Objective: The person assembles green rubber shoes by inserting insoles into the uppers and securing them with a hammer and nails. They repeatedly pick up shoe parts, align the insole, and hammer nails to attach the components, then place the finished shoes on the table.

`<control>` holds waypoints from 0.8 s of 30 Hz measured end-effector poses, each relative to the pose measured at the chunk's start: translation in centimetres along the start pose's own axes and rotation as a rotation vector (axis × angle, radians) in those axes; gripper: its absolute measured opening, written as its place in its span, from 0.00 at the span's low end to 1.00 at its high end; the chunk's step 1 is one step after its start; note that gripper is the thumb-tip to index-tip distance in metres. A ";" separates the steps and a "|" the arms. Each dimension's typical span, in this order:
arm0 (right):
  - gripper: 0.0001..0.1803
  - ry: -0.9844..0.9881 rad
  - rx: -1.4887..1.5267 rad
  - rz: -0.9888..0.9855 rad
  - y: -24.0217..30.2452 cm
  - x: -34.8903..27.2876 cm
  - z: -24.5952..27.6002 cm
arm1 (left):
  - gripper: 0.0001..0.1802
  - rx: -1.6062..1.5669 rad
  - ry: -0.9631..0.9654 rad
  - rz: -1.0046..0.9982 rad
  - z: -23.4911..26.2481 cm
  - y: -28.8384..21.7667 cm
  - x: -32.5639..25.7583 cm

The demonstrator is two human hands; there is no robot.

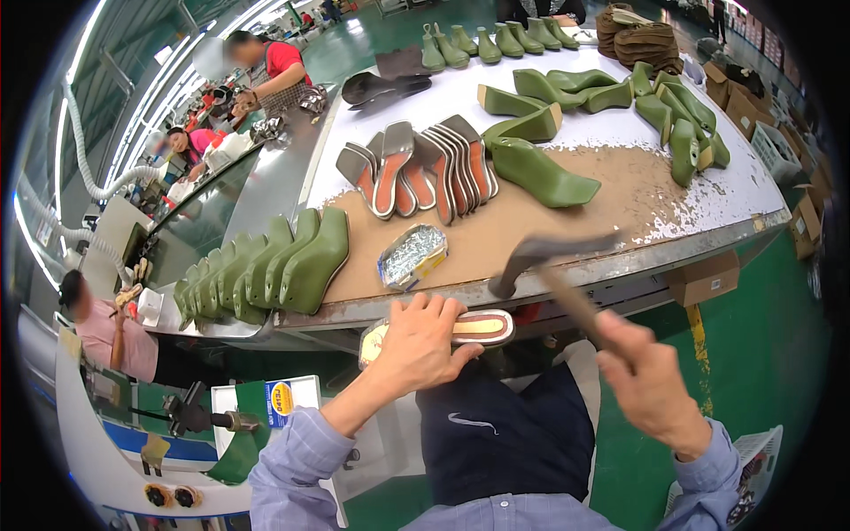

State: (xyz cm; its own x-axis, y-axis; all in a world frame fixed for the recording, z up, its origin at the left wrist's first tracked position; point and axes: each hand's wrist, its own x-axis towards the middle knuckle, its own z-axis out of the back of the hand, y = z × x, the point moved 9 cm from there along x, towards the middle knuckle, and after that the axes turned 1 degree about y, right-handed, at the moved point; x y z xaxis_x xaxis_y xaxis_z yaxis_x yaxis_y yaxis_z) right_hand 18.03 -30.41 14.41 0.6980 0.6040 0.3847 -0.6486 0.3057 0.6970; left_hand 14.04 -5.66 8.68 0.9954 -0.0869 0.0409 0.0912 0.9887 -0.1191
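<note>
My left hand (412, 345) lies across a shoe sole (490, 327) with a pale yellow strip and a dark reddish border, its fingers curled over the middle. The sole sits just in front of the table edge, above my lap; whatever lies beneath it is hidden. In my right hand (651, 380) is the wooden handle of a hammer (571, 296), whose curved dark head hangs over the table edge to the right of the sole, slightly blurred. Beyond my left hand stands an open box of small silvery tacks (414, 257).
Green shoe lasts stand in a row (314, 261) at left, with others scattered (542, 173) on the table (620, 164). Insoles with orange-red faces (390, 173) lie mid-table. Green boots (487, 46) line the far edge. A machine (190, 416) stands at lower left; co-workers sit beyond.
</note>
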 end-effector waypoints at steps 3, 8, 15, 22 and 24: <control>0.24 -0.360 0.214 0.089 0.9 -2.1 5.9 | 0.30 -0.007 0.008 0.039 0.1 0.6 -0.3; 0.26 0.109 -0.049 0.009 -1.0 -2.3 -2.9 | 0.30 -0.011 -0.015 0.003 0.4 -0.1 0.4; 0.24 -0.185 0.053 0.078 0.8 -1.0 0.4 | 0.30 -0.024 -0.007 0.035 0.0 0.1 0.0; 0.24 -0.081 -0.214 0.175 -0.8 -1.2 -0.8 | 0.32 0.003 -0.053 0.032 0.4 0.4 -0.5; 0.17 -0.192 -0.521 0.185 -3.3 -0.7 -0.5 | 0.34 -0.003 -0.022 -0.065 -0.5 -0.5 0.1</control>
State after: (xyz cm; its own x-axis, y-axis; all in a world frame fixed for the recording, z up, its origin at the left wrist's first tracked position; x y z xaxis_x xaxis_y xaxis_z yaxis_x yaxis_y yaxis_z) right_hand 19.53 -31.51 11.49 0.5701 0.5524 0.6081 -0.7946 0.5589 0.2373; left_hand 14.08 -6.19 8.28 0.9865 -0.1479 0.0704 0.1555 0.9807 -0.1181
